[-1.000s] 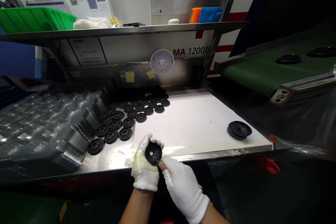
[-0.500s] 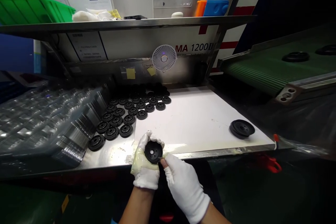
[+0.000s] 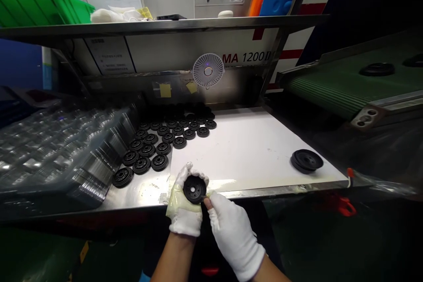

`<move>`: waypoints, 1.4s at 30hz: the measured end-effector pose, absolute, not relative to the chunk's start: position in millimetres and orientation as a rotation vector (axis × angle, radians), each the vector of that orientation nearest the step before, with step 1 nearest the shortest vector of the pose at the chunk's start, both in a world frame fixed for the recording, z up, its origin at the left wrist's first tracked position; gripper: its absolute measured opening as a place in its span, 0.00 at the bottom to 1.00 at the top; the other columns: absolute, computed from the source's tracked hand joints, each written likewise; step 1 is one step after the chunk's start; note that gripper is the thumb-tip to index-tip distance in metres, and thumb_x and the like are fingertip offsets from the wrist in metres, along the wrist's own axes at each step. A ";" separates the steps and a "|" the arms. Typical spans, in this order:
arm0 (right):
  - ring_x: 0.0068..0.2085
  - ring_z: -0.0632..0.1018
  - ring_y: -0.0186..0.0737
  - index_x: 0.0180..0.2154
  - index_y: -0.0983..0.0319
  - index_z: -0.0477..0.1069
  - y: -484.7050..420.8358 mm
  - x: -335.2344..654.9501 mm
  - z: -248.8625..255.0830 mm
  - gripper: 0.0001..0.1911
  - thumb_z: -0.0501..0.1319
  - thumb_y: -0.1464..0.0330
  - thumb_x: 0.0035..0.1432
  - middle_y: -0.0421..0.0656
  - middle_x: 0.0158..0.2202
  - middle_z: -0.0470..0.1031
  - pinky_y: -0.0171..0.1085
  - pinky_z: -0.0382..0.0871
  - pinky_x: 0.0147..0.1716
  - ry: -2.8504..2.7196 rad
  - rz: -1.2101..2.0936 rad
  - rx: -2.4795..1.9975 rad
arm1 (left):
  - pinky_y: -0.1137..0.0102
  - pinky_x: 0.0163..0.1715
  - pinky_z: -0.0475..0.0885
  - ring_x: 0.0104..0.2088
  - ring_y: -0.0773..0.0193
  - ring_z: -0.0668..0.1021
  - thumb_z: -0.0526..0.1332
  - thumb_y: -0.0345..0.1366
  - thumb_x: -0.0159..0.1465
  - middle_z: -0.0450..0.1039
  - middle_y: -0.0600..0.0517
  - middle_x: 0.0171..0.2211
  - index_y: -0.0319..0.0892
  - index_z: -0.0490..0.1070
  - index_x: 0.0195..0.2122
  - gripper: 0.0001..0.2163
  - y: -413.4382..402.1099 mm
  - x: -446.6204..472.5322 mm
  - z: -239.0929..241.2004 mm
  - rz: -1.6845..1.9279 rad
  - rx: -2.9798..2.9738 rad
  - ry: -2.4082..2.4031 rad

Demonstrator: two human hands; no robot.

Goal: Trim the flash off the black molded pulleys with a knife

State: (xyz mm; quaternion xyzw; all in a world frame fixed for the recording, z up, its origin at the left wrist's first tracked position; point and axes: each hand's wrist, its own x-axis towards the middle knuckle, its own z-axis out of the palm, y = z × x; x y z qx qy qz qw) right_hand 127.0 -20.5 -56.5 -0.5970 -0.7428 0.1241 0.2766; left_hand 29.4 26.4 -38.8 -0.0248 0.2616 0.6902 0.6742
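Right at the near edge of the desk (image 3: 127,199), the black disc (image 3: 198,190) is held up, its hollow face turned to the camera, a bright hole showing at its centre. It is clasped by the left grip (image 3: 181,205), white-gloved with yellowish film over the palm, fingers curled around the rim. At the rim's lower right, the right grip (image 3: 234,234) is set, white-gloved too, one bare fingertip exposed; whether anything is pinched there cannot be told!

Further out, a white sheet (image 3: 238,145) is spread, with another black part (image 3: 307,161) placed at its right end. To the left, black discs (image 3: 141,165) are laid out in rows, flanked by stacked clear trays (image 3: 66,154). Beyond, a fan (image 3: 208,70) is mounted below the shelf (image 3: 185,25); at right, dark parts (image 3: 377,69) are carried on a green conveyor (image 3: 330,86).
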 end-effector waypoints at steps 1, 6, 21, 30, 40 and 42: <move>0.22 0.68 0.33 0.25 0.59 0.61 -21.8 124.3 -56.2 0.14 0.46 0.65 0.62 0.37 0.21 0.68 0.34 0.49 0.22 -1.999 0.331 -1.597 | 0.68 0.32 0.72 0.25 0.68 0.73 0.60 0.28 0.53 0.67 0.54 0.21 0.40 0.69 0.31 0.04 27.2 30.2 -38.8 1.574 -0.087 0.581; 0.23 0.68 0.33 0.25 0.59 0.62 -21.5 124.2 -53.3 0.13 0.47 0.66 0.62 0.37 0.22 0.69 0.34 0.49 0.23 -2.007 0.344 -1.541 | 0.61 0.38 0.71 0.35 0.59 0.75 0.57 0.29 0.54 0.72 0.46 0.32 0.39 0.70 0.39 0.11 21.0 26.0 -37.4 1.558 -0.005 0.569; 0.22 0.69 0.33 0.24 0.59 0.62 -23.8 127.0 -56.8 0.14 0.47 0.66 0.61 0.38 0.21 0.69 0.33 0.50 0.22 -1.993 0.273 -1.506 | 0.59 0.38 0.71 0.36 0.57 0.76 0.58 0.30 0.53 0.72 0.45 0.33 0.40 0.70 0.41 0.13 18.7 26.9 -39.5 1.514 0.025 0.586; 0.22 0.69 0.34 0.26 0.59 0.62 -21.1 132.9 -61.0 0.13 0.48 0.66 0.61 0.38 0.21 0.69 0.33 0.51 0.22 -1.948 0.312 -1.596 | 0.68 0.31 0.72 0.27 0.66 0.74 0.59 0.29 0.54 0.68 0.53 0.24 0.41 0.70 0.34 0.07 19.1 29.3 -45.8 1.526 0.000 0.578; 0.23 0.69 0.32 0.26 0.59 0.63 -27.9 131.2 -54.6 0.13 0.47 0.67 0.62 0.37 0.23 0.70 0.32 0.51 0.22 -2.022 0.493 -1.530 | 0.68 0.30 0.71 0.26 0.68 0.72 0.60 0.29 0.54 0.66 0.54 0.23 0.40 0.68 0.32 0.04 19.2 30.6 -44.0 1.571 -0.089 0.552; 0.23 0.69 0.33 0.26 0.59 0.63 -28.1 131.9 -52.7 0.13 0.47 0.67 0.62 0.37 0.23 0.70 0.32 0.51 0.22 -2.028 0.469 -1.521 | 0.68 0.31 0.72 0.26 0.68 0.72 0.60 0.29 0.55 0.66 0.54 0.24 0.40 0.68 0.32 0.04 19.1 29.7 -43.2 1.599 -0.076 0.566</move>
